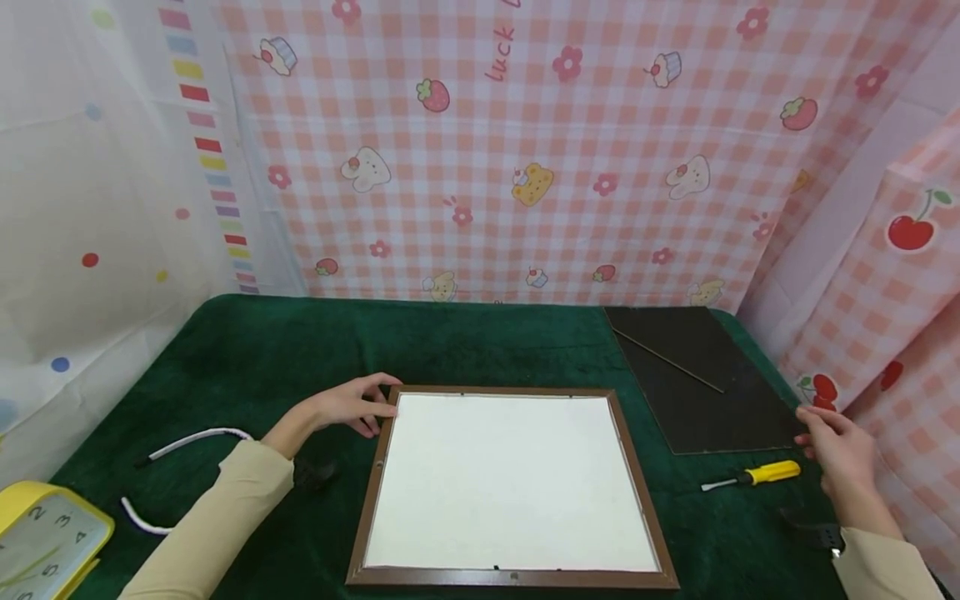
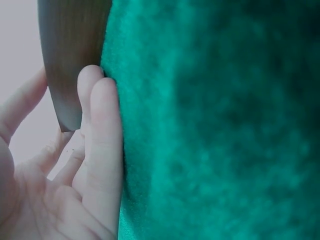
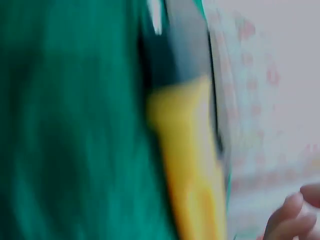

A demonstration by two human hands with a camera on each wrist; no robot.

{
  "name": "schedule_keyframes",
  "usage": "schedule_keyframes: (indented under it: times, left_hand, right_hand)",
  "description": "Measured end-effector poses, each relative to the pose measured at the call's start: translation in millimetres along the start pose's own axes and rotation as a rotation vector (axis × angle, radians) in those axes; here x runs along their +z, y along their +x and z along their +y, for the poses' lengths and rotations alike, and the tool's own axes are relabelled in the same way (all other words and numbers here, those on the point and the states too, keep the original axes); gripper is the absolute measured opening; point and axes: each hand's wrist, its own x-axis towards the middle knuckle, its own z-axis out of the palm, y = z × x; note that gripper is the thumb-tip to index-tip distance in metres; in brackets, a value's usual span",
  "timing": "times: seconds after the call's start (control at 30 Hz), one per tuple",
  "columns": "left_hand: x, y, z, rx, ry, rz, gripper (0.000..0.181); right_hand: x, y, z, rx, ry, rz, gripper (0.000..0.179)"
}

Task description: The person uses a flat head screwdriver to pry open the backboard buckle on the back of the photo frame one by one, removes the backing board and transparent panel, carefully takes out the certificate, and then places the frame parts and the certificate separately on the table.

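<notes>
A brown picture frame (image 1: pixel 512 577) lies on the green cloth, with a white sheet (image 1: pixel 510 483) filling its inside and small dark tabs along the inner edges. At its far left corner my left hand (image 1: pixel 347 406) grips the wood, thumb on one face and fingers along the outer side in the left wrist view. My right hand (image 1: pixel 843 454) hovers off the right corner of a black board (image 1: pixel 693 367), fingers loosely bent and holding nothing. Just left of that hand lies a yellow-handled screwdriver (image 1: pixel 772 472), blurred in the right wrist view.
White curved cords (image 1: pixel 198 436) lie left of the frame, partly behind the left sleeve. A yellow clock (image 1: pixel 52 542) stands at the near left. Behind the table hangs a pink checked curtain (image 1: pixel 487 133), with another cloth at the right side.
</notes>
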Motion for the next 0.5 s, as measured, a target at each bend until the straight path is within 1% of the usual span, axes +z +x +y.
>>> schedule_keyframes:
  times: [0.03,0.1,0.17,0.23,0.27,0.33,0.37,0.43,0.5]
  left_hand:
    - [-0.2,0.1,-0.5,0.001,0.000,0.001,0.056]
    - [-0.5,0.2,-1.1,0.004,0.000,0.001,0.055]
    - [-0.5,0.0,-1.3,0.005,0.001,0.000,0.055]
    - [-0.2,-0.2,-1.2,0.009,0.001,-0.002,0.055]
    - [0.0,-0.5,-1.1,0.010,0.001,-0.003,0.055]
    - [0.3,-0.9,-0.6,0.011,0.001,-0.004,0.055]
    - [0.4,-1.1,-0.4,0.012,0.001,-0.004,0.055]
    - [0.6,-1.4,0.1,0.013,-0.001,-0.004,0.055]
    - [0.7,-1.5,0.3,0.014,-0.005,-0.003,0.055]
  right_hand:
    - [7,-1.3,-2,-0.077,-0.006,-0.042,0.011]
    - [25,-9.0,-10,-0.221,-0.043,-0.152,0.023]
    - [45,-21.1,-20,-0.361,-0.133,-0.264,0.032]
    - [68,-37.7,-33,-0.472,-0.219,-0.357,0.038]
    - [79,-45.9,-38,-0.517,-0.245,-0.412,0.038]
    - [101,-60.1,-46,-0.583,-0.250,-0.538,0.035]
    - [111,-66.5,-49,-0.602,-0.243,-0.610,0.033]
    - [131,-78.3,-55,-0.624,-0.228,-0.754,0.031]
    - [150,-90.0,-61,-0.629,-0.232,-0.879,0.029]
